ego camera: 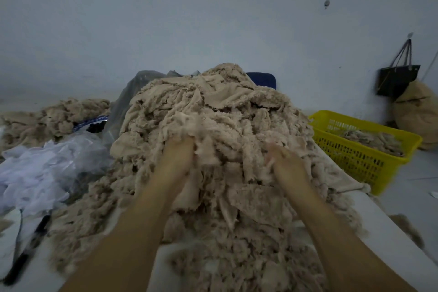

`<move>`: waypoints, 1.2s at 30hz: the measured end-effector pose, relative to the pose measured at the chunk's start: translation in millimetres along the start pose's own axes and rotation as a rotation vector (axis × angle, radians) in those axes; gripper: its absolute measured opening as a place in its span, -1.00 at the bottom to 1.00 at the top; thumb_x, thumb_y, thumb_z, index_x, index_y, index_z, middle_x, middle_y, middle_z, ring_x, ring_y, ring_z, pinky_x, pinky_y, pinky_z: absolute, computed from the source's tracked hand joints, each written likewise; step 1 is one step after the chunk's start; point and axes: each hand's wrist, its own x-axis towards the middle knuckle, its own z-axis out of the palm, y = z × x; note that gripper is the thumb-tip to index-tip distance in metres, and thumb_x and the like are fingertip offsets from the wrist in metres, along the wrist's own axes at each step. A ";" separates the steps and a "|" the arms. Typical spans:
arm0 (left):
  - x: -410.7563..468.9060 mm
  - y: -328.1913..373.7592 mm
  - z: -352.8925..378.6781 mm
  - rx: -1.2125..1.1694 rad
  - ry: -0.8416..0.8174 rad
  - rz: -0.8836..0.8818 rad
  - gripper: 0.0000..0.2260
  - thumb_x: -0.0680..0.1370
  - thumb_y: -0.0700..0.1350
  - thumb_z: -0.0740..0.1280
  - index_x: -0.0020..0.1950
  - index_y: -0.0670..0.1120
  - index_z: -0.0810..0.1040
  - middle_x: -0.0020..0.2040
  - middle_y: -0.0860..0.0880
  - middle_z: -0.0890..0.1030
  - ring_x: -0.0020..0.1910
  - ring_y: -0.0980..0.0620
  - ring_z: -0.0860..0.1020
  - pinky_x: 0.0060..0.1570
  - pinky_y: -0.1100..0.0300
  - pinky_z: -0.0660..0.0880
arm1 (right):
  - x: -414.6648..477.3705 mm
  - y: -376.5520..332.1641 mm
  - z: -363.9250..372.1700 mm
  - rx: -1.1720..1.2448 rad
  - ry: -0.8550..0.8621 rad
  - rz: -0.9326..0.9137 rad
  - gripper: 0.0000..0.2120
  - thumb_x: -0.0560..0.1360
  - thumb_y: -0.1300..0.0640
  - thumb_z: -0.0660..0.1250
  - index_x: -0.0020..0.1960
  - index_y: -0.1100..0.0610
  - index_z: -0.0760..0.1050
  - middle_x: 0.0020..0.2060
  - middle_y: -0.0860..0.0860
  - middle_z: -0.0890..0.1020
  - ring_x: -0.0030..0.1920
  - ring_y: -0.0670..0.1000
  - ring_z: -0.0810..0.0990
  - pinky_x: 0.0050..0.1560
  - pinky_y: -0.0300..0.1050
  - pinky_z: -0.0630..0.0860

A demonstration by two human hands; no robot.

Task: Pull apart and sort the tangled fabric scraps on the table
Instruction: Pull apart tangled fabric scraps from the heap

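Forearms reach over the worktop [369,216] into the scrap pile [213,114]. Left hand [177,152]: fingers buried, grasp cannot be told. Right hand [283,163] clutches the scrap pile. Risk: tangled strands may drag neighbouring scraps off the worktop edge.

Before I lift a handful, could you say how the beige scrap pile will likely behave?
Probably floppy: the beige scrap pile drapes in soft folds. Likely drags neighbours along, since frayed pieces tangle around the left hand.

Tall scrap heap [213,111] blocks the middle, with yellow basket [350,156] close right and plastic bags [47,168] left.
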 end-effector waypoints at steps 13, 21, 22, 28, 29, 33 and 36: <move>-27.8 -15.9 37.9 0.053 -0.578 0.086 -0.73 0.64 0.15 0.21 0.18 0.14 0.65 0.20 0.12 0.65 0.19 0.18 0.59 0.18 0.20 0.48 | -5.6 3.9 -0.3 0.782 -0.185 0.110 -0.72 0.64 0.17 0.21 -0.09 0.10 0.68 -0.22 0.06 0.70 -0.26 0.04 0.63 -0.39 -0.25 0.52; -20.3 -52.7 49.9 1.055 -0.562 0.526 -0.86 0.60 0.06 0.31 0.06 0.02 0.56 0.06 0.07 0.42 0.20 0.00 0.40 0.10 0.15 0.34 | -9.5 30.1 -2.3 0.335 -0.107 0.050 -0.74 0.60 -0.14 0.25 0.02 0.00 0.62 -0.13 -0.09 0.69 -0.23 -0.15 0.66 -0.23 -0.26 0.56; -19.5 -51.3 50.6 0.937 -0.497 0.538 -0.92 0.61 -0.02 0.30 -0.07 0.04 0.52 -0.04 0.08 0.44 0.11 0.00 0.46 -0.02 0.19 0.33 | -12.8 31.6 2.7 0.132 -0.170 -0.039 -0.80 0.60 -0.14 0.26 -0.04 -0.10 0.62 -0.18 -0.17 0.68 -0.23 -0.22 0.63 -0.21 -0.34 0.52; -19.9 -20.6 41.0 -0.021 -0.341 0.174 -0.76 0.67 -0.06 0.23 -0.18 -0.02 0.49 -0.29 0.00 0.58 -0.31 0.09 0.55 -0.28 0.24 0.51 | -18.9 27.5 18.3 -0.174 -0.335 -0.148 -0.91 0.60 0.09 0.25 -0.06 -0.07 0.48 -0.29 -0.23 0.58 -0.22 -0.22 0.53 -0.23 -0.34 0.44; -20.5 -13.0 37.9 -0.176 -0.347 0.118 -0.76 0.68 -0.07 0.22 -0.18 -0.03 0.50 -0.26 -0.03 0.58 -0.30 0.05 0.54 -0.26 0.17 0.53 | -19.6 22.4 18.7 -0.160 -0.337 -0.115 -0.90 0.62 0.09 0.23 0.05 -0.04 0.51 -0.22 -0.21 0.60 -0.18 -0.16 0.55 -0.20 -0.30 0.45; -16.6 7.4 21.0 -0.488 -0.244 -0.005 -0.80 0.68 -0.10 0.20 -0.08 -0.03 0.56 -0.18 0.00 0.67 -0.26 0.06 0.63 -0.34 0.15 0.59 | -16.7 5.2 11.6 -0.153 -0.271 -0.138 -0.72 0.67 0.08 0.15 0.35 -0.02 0.44 -0.09 -0.19 0.67 -0.12 -0.11 0.62 -0.12 -0.13 0.52; -20.3 4.7 11.3 -0.459 -0.247 -0.014 -0.85 0.68 -0.07 0.23 -0.02 -0.06 0.55 -0.31 0.00 0.62 -0.43 0.12 0.58 -0.49 0.26 0.52 | -13.2 0.7 7.8 -0.116 -0.278 -0.174 -0.80 0.65 0.11 0.14 0.14 -0.17 0.43 -0.58 -0.17 0.44 -0.59 -0.12 0.37 -0.52 -0.31 0.27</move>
